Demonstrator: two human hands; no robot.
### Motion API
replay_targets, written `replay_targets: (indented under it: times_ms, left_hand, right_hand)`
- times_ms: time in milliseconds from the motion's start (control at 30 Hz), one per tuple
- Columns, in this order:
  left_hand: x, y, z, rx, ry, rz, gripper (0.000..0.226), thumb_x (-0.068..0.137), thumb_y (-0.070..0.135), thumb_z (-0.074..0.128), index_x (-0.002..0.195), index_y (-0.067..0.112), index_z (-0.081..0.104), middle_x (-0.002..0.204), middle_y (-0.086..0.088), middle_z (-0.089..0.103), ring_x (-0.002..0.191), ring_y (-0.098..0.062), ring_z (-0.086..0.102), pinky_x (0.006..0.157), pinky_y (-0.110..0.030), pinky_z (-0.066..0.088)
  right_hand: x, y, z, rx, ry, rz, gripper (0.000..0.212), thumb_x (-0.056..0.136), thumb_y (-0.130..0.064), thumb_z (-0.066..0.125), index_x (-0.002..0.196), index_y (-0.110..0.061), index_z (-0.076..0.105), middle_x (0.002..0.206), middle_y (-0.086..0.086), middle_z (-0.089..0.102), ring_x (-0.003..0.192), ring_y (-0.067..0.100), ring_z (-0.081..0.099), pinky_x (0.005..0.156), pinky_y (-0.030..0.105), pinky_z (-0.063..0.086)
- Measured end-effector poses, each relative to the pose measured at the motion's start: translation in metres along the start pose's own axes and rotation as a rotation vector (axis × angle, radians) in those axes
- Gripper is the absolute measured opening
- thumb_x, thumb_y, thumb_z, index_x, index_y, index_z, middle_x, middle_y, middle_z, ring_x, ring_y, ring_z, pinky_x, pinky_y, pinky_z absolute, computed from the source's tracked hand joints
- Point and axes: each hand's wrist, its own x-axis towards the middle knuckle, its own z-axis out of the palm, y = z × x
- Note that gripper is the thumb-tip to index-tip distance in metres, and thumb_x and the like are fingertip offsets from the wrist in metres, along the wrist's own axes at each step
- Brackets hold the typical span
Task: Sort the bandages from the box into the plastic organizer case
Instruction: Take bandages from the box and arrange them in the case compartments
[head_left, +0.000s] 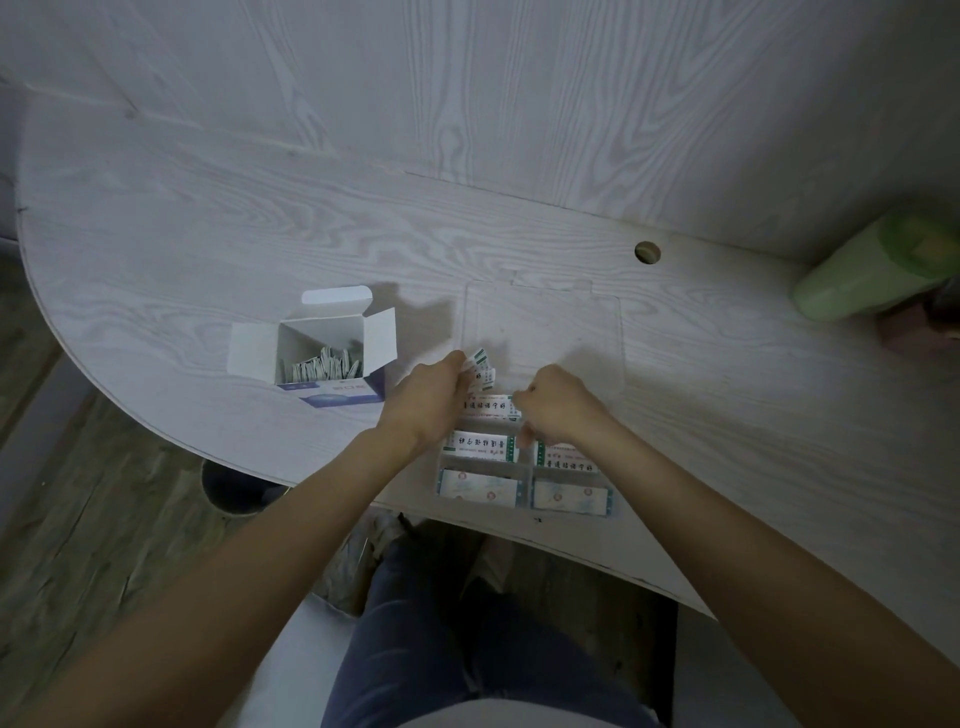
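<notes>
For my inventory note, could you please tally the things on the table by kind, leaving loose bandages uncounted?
Cardboard box, open, bandages inside: 1
Clear plastic organizer case, lid open: 1
Green container, lying at the right edge: 1
Hands on the bandages: 2, left hand and right hand
Total: 5

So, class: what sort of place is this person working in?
Probably a home or small office: a pale wood-grain desk with a cable hole, a matching panel behind, and worn plank flooring.
</notes>
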Motion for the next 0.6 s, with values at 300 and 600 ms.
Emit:
replay_targets:
  times_ms: [300, 600]
  left_hand:
    - [-0.004, 0.0, -0.001, -0.041, 0.017, -0.001, 0.015, 0.103, 0.025, 0.031, 0.097, 0.017, 0.042, 0.108, -0.016, 0.064, 0.088, -0.032, 0.06, 0.077, -0.045, 0.054]
    - [-0.015, 0.009, -0.014, -0.632, 0.109, -0.018, 0.016, 0.098, 0.016, 0.048, 0.105, 0.004, 0.057, 0.087, -0.008, 0.066, 0.056, -0.014, 0.061, 0.055, -0.027, 0.054]
  right_hand:
    - [-0.011, -0.004, 0.001, 0.159, -0.067, 0.056, 0.02, 0.092, -0.009, 0.041, 0.073, -0.006, 0.045, 0.08, 0.02, 0.07, 0.023, 0.003, 0.036, 0.033, 0.013, 0.023]
    - [-0.008, 0.0, -0.01, 0.08, 0.2, -0.228, 0.025, 0.095, -0.027, 0.055, 0.105, -0.008, 0.067, 0.095, 0.003, 0.07, 0.069, 0.013, 0.061, 0.075, 0.032, 0.052]
